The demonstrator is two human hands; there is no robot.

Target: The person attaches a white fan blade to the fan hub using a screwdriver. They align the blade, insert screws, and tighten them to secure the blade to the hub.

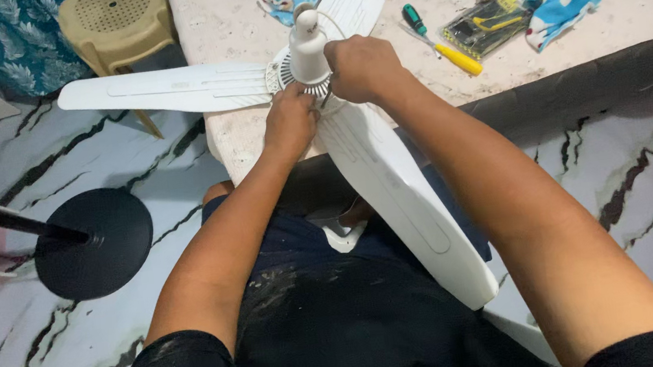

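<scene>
White plastic ceiling fan [356,155] lies at the edge of the pale surface [226,23], one blade over your lap. Your left hand [289,122] & right hand [363,69] both grip closed around the fan's motor hub [305,55]. A green-yellow screwdriver [441,41] rests near, to the right, beside a bit set [489,25].

Even, fairly bright indoor light, seemingly from overhead. White plastic fan blades [393,192] near blown-out, little surface detail. Soft shadow under pale speckled stone table [642,4] edge toward 3 o'clock; dark black shirt [343,329] at 6 o'clock loses detail. Wide-angle stretch toward corners, forearms enlarged at the bottom edge. Centre sharp, no motion blur, slight compression softness.
</scene>
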